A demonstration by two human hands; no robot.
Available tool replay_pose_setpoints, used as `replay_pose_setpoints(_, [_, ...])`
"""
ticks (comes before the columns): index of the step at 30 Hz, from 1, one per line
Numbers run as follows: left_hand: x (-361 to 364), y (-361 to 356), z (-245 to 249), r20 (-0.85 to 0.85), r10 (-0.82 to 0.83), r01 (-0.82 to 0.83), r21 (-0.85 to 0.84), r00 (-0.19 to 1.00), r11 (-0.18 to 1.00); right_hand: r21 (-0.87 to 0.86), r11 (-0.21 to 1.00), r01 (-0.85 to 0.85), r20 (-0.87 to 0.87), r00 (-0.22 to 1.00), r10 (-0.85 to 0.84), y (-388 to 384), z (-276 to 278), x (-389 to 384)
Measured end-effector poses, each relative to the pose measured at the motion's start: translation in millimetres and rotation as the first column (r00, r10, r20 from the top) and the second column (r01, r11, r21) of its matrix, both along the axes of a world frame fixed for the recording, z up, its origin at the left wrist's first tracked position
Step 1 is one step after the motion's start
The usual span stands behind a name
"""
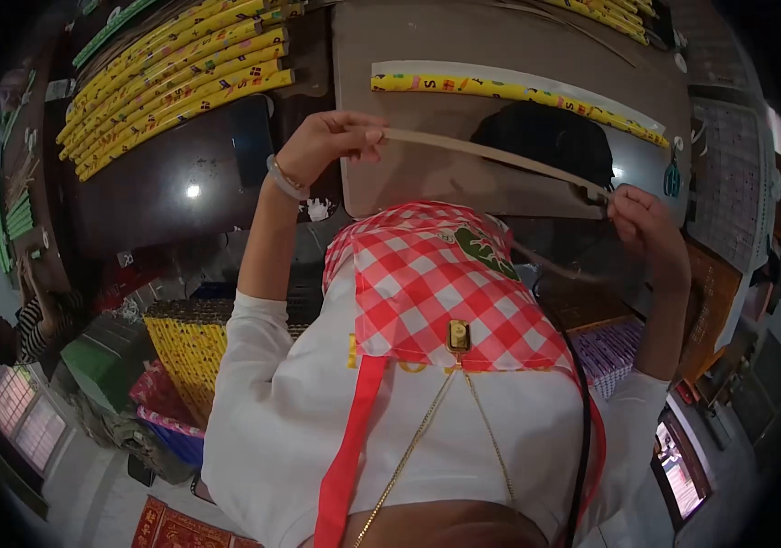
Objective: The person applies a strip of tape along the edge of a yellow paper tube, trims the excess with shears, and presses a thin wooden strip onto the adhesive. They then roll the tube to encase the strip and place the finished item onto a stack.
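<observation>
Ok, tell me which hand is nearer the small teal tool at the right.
Right: the right hand is just on the near side of the teal tool; the left hand is far off to its left.

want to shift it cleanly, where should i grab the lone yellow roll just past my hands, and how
Probably mid-length on the yellow roll, from above, closing across its width: it is long, slim and lies crosswise. Come from the near side, as the white edge along the far side might crease.
</observation>
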State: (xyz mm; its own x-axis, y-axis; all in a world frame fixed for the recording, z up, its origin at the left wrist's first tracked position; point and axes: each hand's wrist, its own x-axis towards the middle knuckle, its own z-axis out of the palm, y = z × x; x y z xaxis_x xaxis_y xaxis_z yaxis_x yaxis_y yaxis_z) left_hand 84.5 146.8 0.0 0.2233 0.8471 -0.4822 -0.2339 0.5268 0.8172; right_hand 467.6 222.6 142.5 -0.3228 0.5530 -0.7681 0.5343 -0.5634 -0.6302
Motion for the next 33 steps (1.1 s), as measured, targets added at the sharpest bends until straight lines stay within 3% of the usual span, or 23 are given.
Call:
replay_pose_setpoints(1, [2.9, 1.6, -2.7, -0.023, 0.072, -0.073, -0.027, 0.997, 0.997, -0.040, 0.999, 0.021, -0.085, 0.996, -0.025, 4.8, -15.0, 6.8])
replay_pose_setpoints(5, [6.1, 2.0, -5.0, -0.034, 0.096, -0.096, 0.017, 0.995, 0.995, -0.089, 0.996, 0.016, -0.131, 0.991, -0.028, 17.9, -41.0, 14.9])
replay_pose_setpoints(10, [6.8, -1.7, -6.6, 0.153, 0.065, -0.059, -0.045, 0.986, 0.997, -0.057, 0.998, 0.029, -0.053, 0.998, -0.032, 35.0, -56.6, 18.1])
replay_pose_setpoints(19, [9.2, -4.6, -17.2, 0.146, 0.087, -0.074, -0.096, 0.985, 0.993, -0.081, 0.996, 0.033, 0.046, 0.998, -0.029, 49.7, -74.3, 12.1])
replay_pose_setpoints(23, [8.6, -2.5, -29.8, 0.120, 0.079, -0.068, -0.092, 0.990, 0.993, -0.076, 0.997, -0.010, -0.019, 1.000, 0.009, 51.6, -78.9, 12.8])
replay_pose_setpoints(25, [10.2, 2.7, -42.2, -0.077, 0.166, -0.171, -0.073, 0.983, 0.982, -0.005, 0.997, -0.079, 0.019, 0.997, 0.079, 51.8, -79.2, 7.1])
replay_pose_setpoints(26, [10.5, 5.8, -49.5, -0.076, 0.166, -0.171, -0.073, 0.983, 0.982, -0.005, 0.997, -0.079, 0.021, 0.997, 0.079, 53.4, -82.7, 5.0])
replay_pose_setpoints(28, [10.5, 13.0, -61.6, -0.331, 0.203, -0.199, 0.045, 0.921, 0.979, 0.185, 0.958, -0.218, 0.319, 0.936, 0.151, 57.3, -94.5, -0.3])
replay_pose_setpoints(32, [8.6, 31.8, -76.2, -0.434, 0.259, -0.223, 0.134, 0.863, 0.966, 0.304, 0.908, -0.288, 0.394, 0.906, 0.155, 69.1, -112.6, -15.3])
replay_pose_setpoints(33, [8.9, 36.8, -84.1, -0.437, 0.370, -0.293, 0.234, 0.820, 0.927, 0.357, 0.892, -0.276, 0.381, 0.915, 0.131, 74.3, -121.5, -15.0])
